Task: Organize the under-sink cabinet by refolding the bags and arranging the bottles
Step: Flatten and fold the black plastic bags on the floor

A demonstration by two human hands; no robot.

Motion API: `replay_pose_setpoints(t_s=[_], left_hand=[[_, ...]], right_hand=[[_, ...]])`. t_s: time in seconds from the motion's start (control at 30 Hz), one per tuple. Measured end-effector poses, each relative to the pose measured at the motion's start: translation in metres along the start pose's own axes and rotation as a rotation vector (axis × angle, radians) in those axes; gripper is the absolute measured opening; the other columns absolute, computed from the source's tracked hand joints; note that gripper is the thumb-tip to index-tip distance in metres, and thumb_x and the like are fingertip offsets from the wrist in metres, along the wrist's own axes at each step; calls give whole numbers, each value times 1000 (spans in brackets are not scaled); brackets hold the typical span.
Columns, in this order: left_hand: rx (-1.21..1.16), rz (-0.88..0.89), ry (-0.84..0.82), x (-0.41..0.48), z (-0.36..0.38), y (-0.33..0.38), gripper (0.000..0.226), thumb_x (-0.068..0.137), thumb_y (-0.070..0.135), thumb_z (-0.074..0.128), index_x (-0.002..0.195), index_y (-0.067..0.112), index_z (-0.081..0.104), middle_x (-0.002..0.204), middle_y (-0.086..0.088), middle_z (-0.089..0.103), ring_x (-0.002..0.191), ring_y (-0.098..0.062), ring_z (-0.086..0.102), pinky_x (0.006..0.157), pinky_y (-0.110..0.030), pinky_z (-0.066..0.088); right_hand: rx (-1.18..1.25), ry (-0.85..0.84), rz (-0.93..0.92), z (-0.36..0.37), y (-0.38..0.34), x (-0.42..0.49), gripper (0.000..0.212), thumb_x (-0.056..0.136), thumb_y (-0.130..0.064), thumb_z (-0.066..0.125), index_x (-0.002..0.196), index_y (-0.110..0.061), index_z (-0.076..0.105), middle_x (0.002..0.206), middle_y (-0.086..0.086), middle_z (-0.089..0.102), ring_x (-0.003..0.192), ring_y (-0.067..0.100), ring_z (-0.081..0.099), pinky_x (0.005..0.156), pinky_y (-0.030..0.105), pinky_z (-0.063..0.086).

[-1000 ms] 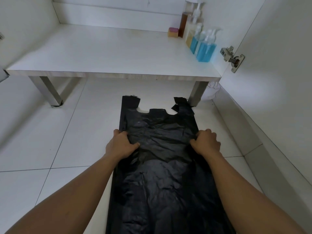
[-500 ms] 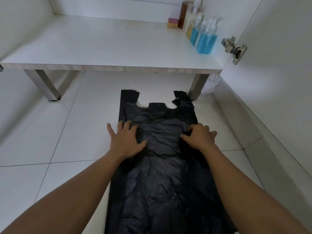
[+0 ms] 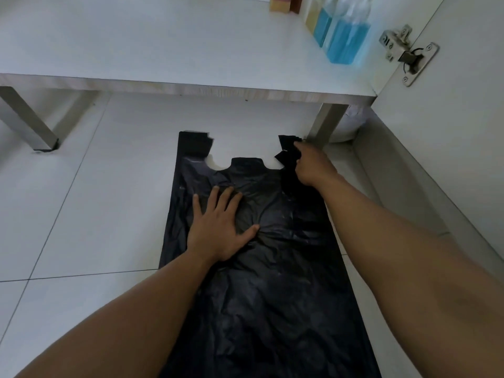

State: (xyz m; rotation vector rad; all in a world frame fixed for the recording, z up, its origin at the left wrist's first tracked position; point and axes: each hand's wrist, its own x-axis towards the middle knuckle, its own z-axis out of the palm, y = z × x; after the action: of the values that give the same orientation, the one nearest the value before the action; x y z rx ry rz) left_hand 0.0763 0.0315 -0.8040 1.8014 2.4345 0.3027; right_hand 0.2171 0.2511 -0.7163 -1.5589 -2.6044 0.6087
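Bags are our business at this moment: one black bag [image 3: 272, 282] lies spread full length on the tiled floor [image 3: 90, 214] in front of the cabinet, with its handles pointing toward the cabinet base [image 3: 163, 50]. We press our left hand [image 3: 221, 227] flat on the upper part of the bag, fingers straight and spread, pinning it and gripping nothing. Our right hand [image 3: 311, 165] reaches to the right handle [image 3: 286, 152], which sits crumpled and turned over on itself. The fingers are on the plastic there, but we cannot tell whether they pinch it or only touch it. The left handle [image 3: 193, 144] lies flat and roughly square.

We judge the refolding to be at its very start. The bag is laid out and mostly smoothed, though wrinkles run across its middle, and no fold has been made yet. The right handle looks like it needs straightening before we can fold.

The bottles [image 3: 347, 36] stand close together at the back right of the cabinet base, near the door hinge [image 3: 406, 53]. They are blurred, and we see blue liquid in at least two. Whether they count as arranged we cannot say. No other bags show, so we cannot tell how many remain.
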Motion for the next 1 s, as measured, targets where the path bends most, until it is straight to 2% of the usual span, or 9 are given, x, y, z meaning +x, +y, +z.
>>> replay_pose_setpoints(t_s=[0.2, 0.27, 0.33, 0.4, 0.53, 0.63, 0.73, 0.9, 1.0], left_hand=[[18, 2, 24, 3, 2, 1, 92, 84, 87, 17, 158, 31, 18, 167, 5, 13, 155, -23, -2, 119, -63, -4], [15, 1, 20, 2, 3, 1, 92, 84, 87, 17, 158, 32, 17, 167, 5, 12, 155, -22, -3, 119, -63, -4], [12, 3, 25, 2, 3, 0, 92, 84, 87, 17, 158, 32, 18, 167, 5, 12, 155, -22, -3, 119, -63, -4], [12, 2, 24, 2, 3, 0, 93, 84, 87, 17, 158, 31, 18, 167, 5, 12, 155, -23, -2, 119, -64, -2], [26, 2, 13, 2, 2, 1, 93, 84, 87, 15, 158, 31, 18, 167, 4, 11, 155, -23, -3, 119, -64, -2], [22, 1, 10, 2, 0, 1, 93, 84, 87, 15, 158, 31, 17, 167, 5, 11, 155, -22, -3, 120, -63, -3], [16, 0, 6, 2, 0, 1, 93, 84, 87, 15, 158, 32, 16, 167, 5, 10, 155, -22, -5, 119, -63, -4], [10, 1, 26, 2, 0, 2, 92, 84, 87, 16, 157, 31, 22, 167, 4, 15, 155, -23, 0, 119, -64, -1], [15, 0, 19, 2, 1, 2, 92, 84, 87, 16, 158, 31, 21, 167, 5, 14, 155, -23, 0, 119, -64, -2]], right_hand=[[-91, -100, 63, 14, 7, 36, 76, 91, 0, 58, 157, -16, 24, 159, 12, 31, 141, 32, 38, 115, 42, 36], [-138, -66, 93, 15, 10, 41, 47, 88, -1, 60, 133, -8, 50, 138, 15, 52, 119, 32, 56, 93, 38, 51], [-150, -34, 94, 6, 11, 44, 9, 86, -5, 63, 90, -8, 55, 103, 13, 61, 91, 29, 61, 59, 29, 45], [-89, -17, 84, -9, 11, 46, 20, 80, -13, 69, 79, -11, 49, 81, 8, 56, 76, 27, 60, 51, 25, 38], [-59, -61, 113, -32, 8, 50, 18, 76, -8, 76, 84, -2, 62, 84, 14, 65, 76, 28, 68, 64, 32, 55], [119, 218, 122, -30, 13, 60, 26, 79, 5, 68, 103, -3, 64, 99, 12, 65, 85, 27, 66, 76, 39, 60], [501, 364, 44, -18, 5, 53, 40, 90, 6, 47, 127, -8, 53, 100, 1, 51, 89, 14, 54, 78, 18, 49], [337, 503, -67, 8, 8, 23, 32, 96, -8, 51, 127, -15, 57, 120, 7, 59, 106, 19, 57, 90, 28, 46], [90, 359, 0, 25, 19, 6, 25, 96, -25, 58, 119, -17, 64, 123, 6, 61, 114, 25, 56, 93, 40, 48]])
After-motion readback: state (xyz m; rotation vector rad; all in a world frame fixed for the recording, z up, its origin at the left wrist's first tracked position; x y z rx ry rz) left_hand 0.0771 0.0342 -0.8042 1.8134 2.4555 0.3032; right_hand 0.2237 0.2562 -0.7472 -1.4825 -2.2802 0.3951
